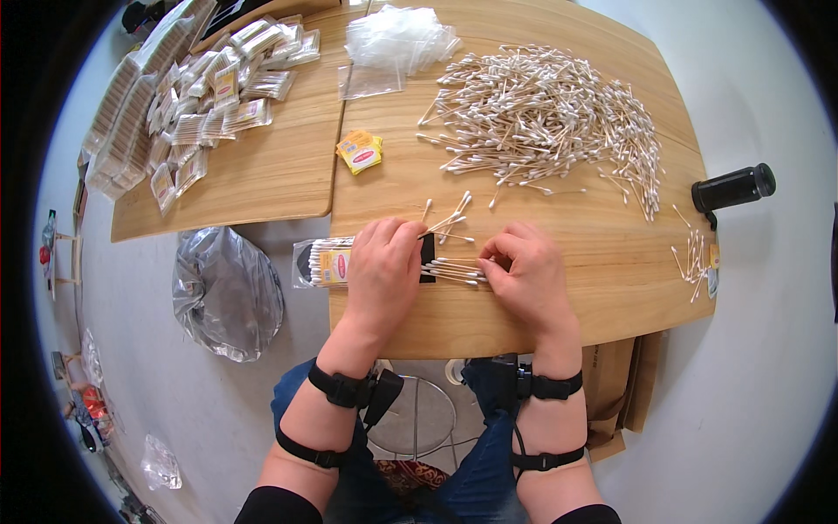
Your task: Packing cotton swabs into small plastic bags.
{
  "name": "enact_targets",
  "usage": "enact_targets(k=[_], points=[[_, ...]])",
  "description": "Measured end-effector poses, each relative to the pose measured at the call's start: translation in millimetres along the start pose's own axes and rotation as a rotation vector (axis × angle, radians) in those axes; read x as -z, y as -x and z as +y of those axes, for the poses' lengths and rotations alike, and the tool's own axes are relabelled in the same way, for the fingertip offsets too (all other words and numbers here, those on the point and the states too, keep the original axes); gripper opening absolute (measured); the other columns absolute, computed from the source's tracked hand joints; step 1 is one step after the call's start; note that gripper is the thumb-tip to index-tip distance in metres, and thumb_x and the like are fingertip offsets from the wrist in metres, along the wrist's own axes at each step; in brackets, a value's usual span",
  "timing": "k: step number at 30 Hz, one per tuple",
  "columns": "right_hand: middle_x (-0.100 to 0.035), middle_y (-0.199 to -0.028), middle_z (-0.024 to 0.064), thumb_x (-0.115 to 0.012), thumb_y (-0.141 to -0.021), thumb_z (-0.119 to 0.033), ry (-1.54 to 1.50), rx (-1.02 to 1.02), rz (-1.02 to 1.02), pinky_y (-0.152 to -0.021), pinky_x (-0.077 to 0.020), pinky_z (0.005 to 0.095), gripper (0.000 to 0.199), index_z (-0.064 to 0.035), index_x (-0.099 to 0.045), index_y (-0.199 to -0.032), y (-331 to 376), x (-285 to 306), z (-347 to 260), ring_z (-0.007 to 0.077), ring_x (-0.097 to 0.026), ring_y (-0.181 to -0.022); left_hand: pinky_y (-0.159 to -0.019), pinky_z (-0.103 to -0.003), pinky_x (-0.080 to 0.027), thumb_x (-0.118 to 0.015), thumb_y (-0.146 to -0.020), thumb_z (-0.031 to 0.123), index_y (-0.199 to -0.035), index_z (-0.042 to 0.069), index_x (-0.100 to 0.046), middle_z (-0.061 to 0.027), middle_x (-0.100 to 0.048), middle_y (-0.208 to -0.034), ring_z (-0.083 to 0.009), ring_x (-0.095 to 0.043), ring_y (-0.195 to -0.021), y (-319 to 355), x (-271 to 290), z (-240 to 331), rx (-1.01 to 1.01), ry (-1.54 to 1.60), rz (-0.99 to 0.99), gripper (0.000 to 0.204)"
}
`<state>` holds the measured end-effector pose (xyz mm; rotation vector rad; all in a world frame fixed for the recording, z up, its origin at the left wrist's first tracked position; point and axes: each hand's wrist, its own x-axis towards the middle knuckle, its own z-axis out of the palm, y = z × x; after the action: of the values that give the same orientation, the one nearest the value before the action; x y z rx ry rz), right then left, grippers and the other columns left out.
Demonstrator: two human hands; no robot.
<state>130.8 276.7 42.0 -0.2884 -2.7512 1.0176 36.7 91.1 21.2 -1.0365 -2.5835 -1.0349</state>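
Near the front edge of the table lies a clear plastic bag of cotton swabs [330,266] with a small yellow and orange card inside. My left hand [382,266] is closed over its right part, and the fingers hide what lies under them. A small bunch of cotton swabs [456,270] runs from beside the left hand to my right hand [526,272], whose thumb and fingers pinch its right end. A dark flat piece [428,255] shows under the bunch. A few loose cotton swabs [454,220] lie just beyond the left fingertips.
A large heap of cotton swabs [546,113] covers the far right. Clear empty bags [397,39] and yellow cards [360,152] lie beyond my left hand. Packed swab bags [223,87] fill the left table. A black cylinder [733,186] is at the right edge, a grey plastic-lined bin [229,293] below left.
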Motion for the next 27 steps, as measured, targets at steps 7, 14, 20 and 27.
enact_targets(k=[7,14,20,27], points=[[-0.059,-0.087,0.0101,-0.074,-0.077,-0.009,0.061,0.019,0.172,-0.074,-0.0486,0.0416,0.014,-0.0067,-0.063,-0.085,-10,-25,-8,0.0315,-0.059,-0.087,-0.080,-0.042,-0.048,-0.067,-0.085,0.003,-0.100,0.005,-0.067,-0.0114,-0.066,-0.094,-0.0329,-0.062,-0.090,-4,-5,-2,-0.045,0.001,-0.015,0.015],[-0.059,-0.084,0.0113,-0.071,-0.079,-0.006,0.025,-0.001,0.175,-0.072,-0.0479,0.0424,0.009,-0.0056,-0.063,-0.084,-7,-16,7,0.0326,-0.059,-0.085,-0.083,-0.042,-0.048,-0.061,-0.080,0.000,-0.103,0.007,-0.065,-0.0083,-0.066,-0.097,-0.0289,-0.062,-0.094,-6,-6,-7,-0.059,-0.050,0.028,0.024],[-0.061,-0.080,0.0102,-0.070,-0.078,-0.004,0.033,0.000,0.181,-0.070,-0.0482,0.0421,0.005,-0.0053,-0.066,-0.080,0,5,19,0.0323,-0.059,-0.081,-0.083,-0.042,-0.047,-0.061,-0.081,-0.001,-0.103,0.007,-0.065,-0.0095,-0.067,-0.097,-0.0295,-0.062,-0.095,-7,-4,-8,-0.041,-0.056,0.076,0.023],[-0.062,-0.079,0.0107,-0.069,-0.078,-0.001,-0.044,0.029,0.048,-0.070,-0.0490,0.0408,0.004,-0.0042,-0.068,-0.079,-2,2,3,0.0309,-0.060,-0.082,-0.083,-0.042,-0.048,-0.068,-0.083,0.003,-0.102,0.006,-0.067,-0.0106,-0.066,-0.096,-0.0319,-0.062,-0.093,-7,-10,-5,0.013,-0.075,0.108,0.019]])
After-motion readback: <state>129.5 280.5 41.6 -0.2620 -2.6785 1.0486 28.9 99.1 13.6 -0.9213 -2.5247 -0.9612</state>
